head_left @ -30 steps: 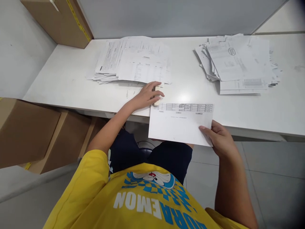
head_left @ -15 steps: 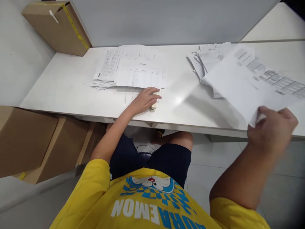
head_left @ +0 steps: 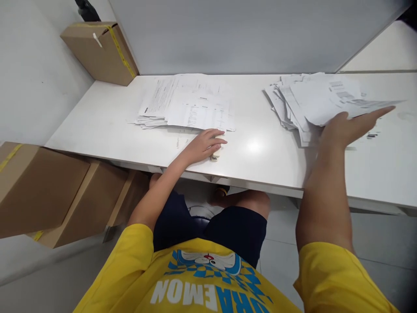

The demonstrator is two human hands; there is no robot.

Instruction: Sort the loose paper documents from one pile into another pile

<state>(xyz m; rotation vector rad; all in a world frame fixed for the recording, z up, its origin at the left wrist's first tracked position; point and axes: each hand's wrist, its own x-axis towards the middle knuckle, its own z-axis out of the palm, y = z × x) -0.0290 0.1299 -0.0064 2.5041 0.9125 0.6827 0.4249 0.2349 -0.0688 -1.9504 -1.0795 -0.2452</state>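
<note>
My left hand (head_left: 206, 147) lies on the desk with its fingers spread. It partly covers a small cream-coloured object (head_left: 215, 155) with dark marks on its near end; its kind is hidden by the hand. Just beyond the fingers is a stack of printed papers (head_left: 198, 102). On the right, my right hand (head_left: 350, 126) is at the near edge of a loose pile of papers (head_left: 288, 115). Its fingers stretch out flat along the edge of the top sheet (head_left: 321, 98), whose right side is lifted and curved.
A taped cardboard box (head_left: 97, 54) stands in the desk's far left corner. More cardboard boxes (head_left: 45, 187) are below the desk's left front edge. A grey panel (head_left: 228, 37) rises along the back of the white desk (head_left: 257, 167).
My right hand has moved away from me and left, bringing the sheet from the front right onto the right pile, and its fingers have straightened. My left hand stays over the cream object.
</note>
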